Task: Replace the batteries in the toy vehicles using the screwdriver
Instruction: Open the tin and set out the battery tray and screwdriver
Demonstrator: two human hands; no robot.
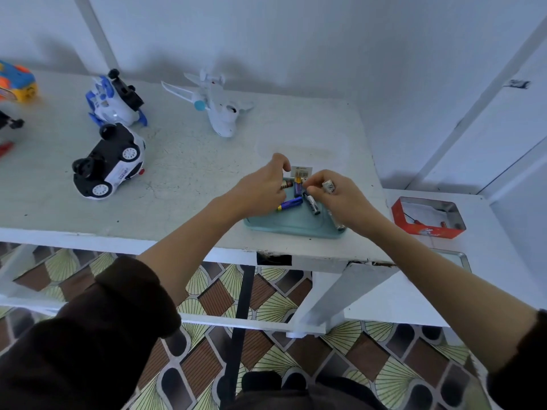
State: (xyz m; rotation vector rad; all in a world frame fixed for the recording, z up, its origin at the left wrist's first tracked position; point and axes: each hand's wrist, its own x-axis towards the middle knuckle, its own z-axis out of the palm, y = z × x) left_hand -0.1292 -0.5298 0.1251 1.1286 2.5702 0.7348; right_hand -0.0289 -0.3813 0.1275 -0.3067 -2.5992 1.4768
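Note:
A teal tray (291, 226) lies near the table's front edge and holds several loose batteries, among them a blue one (290, 203) and a black-and-silver one (312, 204). My left hand (263, 189) reaches into the tray, fingers curled over a brown battery (286, 184). My right hand (340, 196) hovers over the tray's right side and holds a white battery (329, 186) between curled fingers. A battery pack card (301, 172) stands at the tray's far edge. The black-and-white police car (109, 164) lies on its side at left.
A blue-white toy car (117, 99) and a white toy plane (213, 105) rest further back. An orange toy (16, 84) is at the far left. A red metal tin (427, 217) with a screwdriver inside sits on the lower shelf at right.

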